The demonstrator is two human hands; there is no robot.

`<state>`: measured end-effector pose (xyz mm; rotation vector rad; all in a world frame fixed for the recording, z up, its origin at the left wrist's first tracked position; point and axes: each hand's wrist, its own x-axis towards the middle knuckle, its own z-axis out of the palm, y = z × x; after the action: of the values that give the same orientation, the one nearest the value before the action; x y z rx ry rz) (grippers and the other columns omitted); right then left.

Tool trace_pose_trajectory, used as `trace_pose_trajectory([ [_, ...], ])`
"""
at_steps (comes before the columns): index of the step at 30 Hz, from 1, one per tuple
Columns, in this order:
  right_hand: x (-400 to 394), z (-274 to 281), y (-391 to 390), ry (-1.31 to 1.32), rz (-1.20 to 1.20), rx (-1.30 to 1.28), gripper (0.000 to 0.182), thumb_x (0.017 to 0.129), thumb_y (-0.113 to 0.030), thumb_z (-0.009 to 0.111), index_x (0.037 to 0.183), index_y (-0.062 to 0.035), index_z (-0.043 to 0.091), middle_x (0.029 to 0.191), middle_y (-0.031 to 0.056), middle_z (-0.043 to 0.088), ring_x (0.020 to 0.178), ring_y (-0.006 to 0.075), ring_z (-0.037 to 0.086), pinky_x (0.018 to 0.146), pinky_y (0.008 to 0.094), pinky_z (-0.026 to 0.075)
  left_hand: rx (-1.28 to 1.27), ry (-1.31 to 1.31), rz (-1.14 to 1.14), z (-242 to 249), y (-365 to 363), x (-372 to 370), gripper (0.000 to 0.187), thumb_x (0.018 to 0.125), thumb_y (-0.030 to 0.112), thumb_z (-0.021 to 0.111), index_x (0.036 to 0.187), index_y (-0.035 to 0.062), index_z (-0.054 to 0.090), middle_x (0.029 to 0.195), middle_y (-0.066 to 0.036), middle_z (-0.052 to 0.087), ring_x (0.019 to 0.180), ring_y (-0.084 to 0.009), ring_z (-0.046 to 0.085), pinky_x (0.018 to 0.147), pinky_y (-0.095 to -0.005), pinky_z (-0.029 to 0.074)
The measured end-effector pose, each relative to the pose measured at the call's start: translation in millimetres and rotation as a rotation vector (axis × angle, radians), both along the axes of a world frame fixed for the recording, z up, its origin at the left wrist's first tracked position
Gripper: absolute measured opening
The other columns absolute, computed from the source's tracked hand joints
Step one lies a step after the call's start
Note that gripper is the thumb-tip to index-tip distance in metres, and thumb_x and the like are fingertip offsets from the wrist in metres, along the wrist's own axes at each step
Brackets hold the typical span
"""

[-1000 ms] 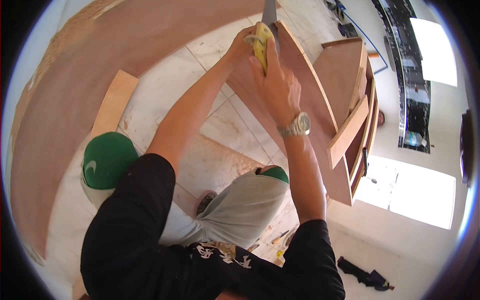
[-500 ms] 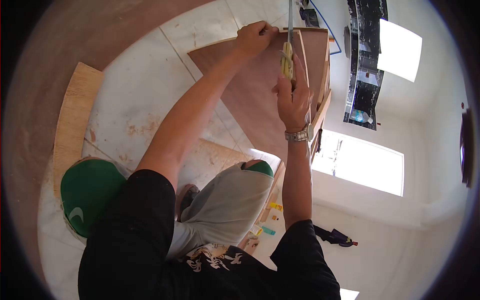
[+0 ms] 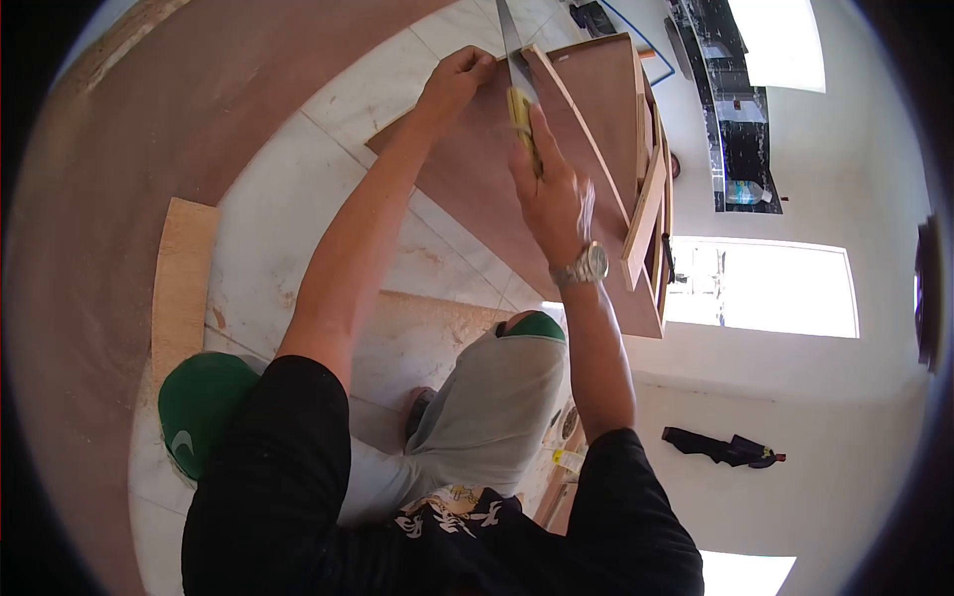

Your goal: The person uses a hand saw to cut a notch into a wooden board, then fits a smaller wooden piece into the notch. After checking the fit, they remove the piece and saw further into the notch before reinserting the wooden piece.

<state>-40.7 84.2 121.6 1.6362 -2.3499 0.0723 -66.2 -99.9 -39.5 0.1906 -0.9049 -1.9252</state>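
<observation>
In the upper middle of the head view, my right hand, with a watch on its wrist, is wrapped round the yellowish handle of a handsaw. The saw's metal blade points away from me, at the far edge of a brown plywood panel. Beside the blade, a narrow wooden strip lies along the panel. My left hand is closed at the panel's far edge, left of the saw, its fingertips partly hidden.
A wooden frame adjoins the panel's right side. Pale floor tiles carry brown dust. At left lies a plywood strip. My knees, in grey trousers with green patches, are close below. A dark garment is at right, near the white wall.
The saw and my right hand now slant to the left, with the blade angled across the strip's end. The whole view has shifted, showing more of the frame.
</observation>
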Motion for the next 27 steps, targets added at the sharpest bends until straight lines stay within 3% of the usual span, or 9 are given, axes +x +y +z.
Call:
trace_pose_trajectory([
  [3,1.7,-0.7,9.0,-0.038,-0.023,0.007,0.057,0.097,-0.036,0.067,0.149,-0.0141,0.055,0.061,0.0161,0.066,0.053,0.0329,0.067,0.048,0.0429,0.051,0.049,0.03,-0.079,7.3,4.0,11.4,0.023,0.106,0.026,0.06,0.101,0.006,0.069,0.089,0.006,0.064,0.083,-0.0046,0.054,0.079,-0.0229,0.044],
  [8,16.0,-12.2,115.6,-0.104,0.05,-0.155,0.058,0.096,-0.043,0.067,0.149,-0.0216,0.056,0.062,0.0144,0.067,0.054,0.0326,0.068,0.048,0.0429,0.053,-0.08,-0.088,0.0,5.8,-11.2,14.4,0.02,0.108,0.024,0.056,0.102,0.0083,0.067,0.097,0.005,0.066,0.086,-0.0039,0.057,0.081,-0.0239,0.046],
  [11,8.6,-8.1,71.3,-0.019,-0.066,-0.044,0.054,0.096,-0.043,0.068,0.146,-0.0272,0.059,0.061,0.0133,0.066,0.052,0.0331,0.067,0.047,0.043,0.052,-0.004,-0.022,-0.051,6.2,5.1,13.1,0.02,0.106,0.026,0.059,0.1,0.0085,0.068,0.089,0.007,0.062,0.085,-0.003,0.052,0.081,-0.0216,0.042],
  [13,-10.8,-7.7,19.8,-0.006,0.021,-0.083,0.054,0.096,-0.043,0.068,0.146,-0.0268,0.059,0.06,0.0137,0.065,0.051,0.0342,0.065,0.047,0.0432,0.051,0.031,0.07,-0.094,0.3,-2.0,4.6,0.02,0.106,0.025,0.06,0.099,0.0085,0.067,0.09,0.007,0.061,0.086,-0.0031,0.051,0.081,-0.0215,0.04],
  [16,-5.0,-5.4,11.7,-0.034,0.039,-0.114,0.054,0.096,-0.042,0.068,0.146,-0.0257,0.058,0.06,0.0148,0.065,0.049,0.035,0.064,0.046,0.0438,0.05,0.122,0.054,-0.114,19.0,7.3,20.3,0.019,0.106,0.025,0.06,0.098,0.0085,0.066,0.089,0.008,0.059,0.084,-0.0034,0.05,0.079,-0.021,0.039],
  [20,49.8,-3.0,116.5,-0.165,-0.036,-0.149,0.051,0.097,-0.043,0.065,0.144,-0.0231,0.059,0.061,0.017,0.065,0.052,0.0365,0.065,0.049,0.0466,0.053,-0.001,0.01,0.001,11.1,-1.3,16.3,0.02,0.106,0.023,0.058,0.099,0.0065,0.067,0.088,0.006,0.063,0.083,-0.0048,0.053,0.078,-0.0232,0.043],
  [22,55.0,-4.8,105.1,-0.161,-0.071,-0.111,0.05,0.097,-0.044,0.063,0.142,-0.0221,0.059,0.063,0.0179,0.066,0.055,0.038,0.067,0.051,0.0483,0.054,-0.006,0.053,-0.024,4.1,1.4,14.1,0.02,0.106,0.022,0.059,0.1,0.0057,0.068,0.088,0.005,0.065,0.082,-0.0058,0.055,0.079,-0.0248,0.045],
  [24,38.8,4.4,39.5,-0.09,-0.137,-0.002,0.05,0.098,-0.046,0.062,0.142,-0.0215,0.059,0.065,0.0185,0.067,0.058,0.0393,0.068,0.053,0.0499,0.055,0.088,0.107,-0.115,6.3,9.3,15.8,0.019,0.105,0.022,0.06,0.099,0.0061,0.068,0.089,0.004,0.066,0.084,-0.006,0.056,0.08,-0.0257,0.045],
  [27,21.7,1.7,-14.8,-0.029,-0.056,-0.066,0.05,0.098,-0.046,0.061,0.141,-0.0214,0.059,0.067,0.0188,0.068,0.061,0.04,0.069,0.056,0.0516,0.055,0.065,0.101,-0.09,2.8,0.9,12.7,0.019,0.106,0.022,0.058,0.1,0.0058,0.065,0.093,0.0,0.067,0.085,-0.0084,0.061,0.081,-0.0286,0.05],
])
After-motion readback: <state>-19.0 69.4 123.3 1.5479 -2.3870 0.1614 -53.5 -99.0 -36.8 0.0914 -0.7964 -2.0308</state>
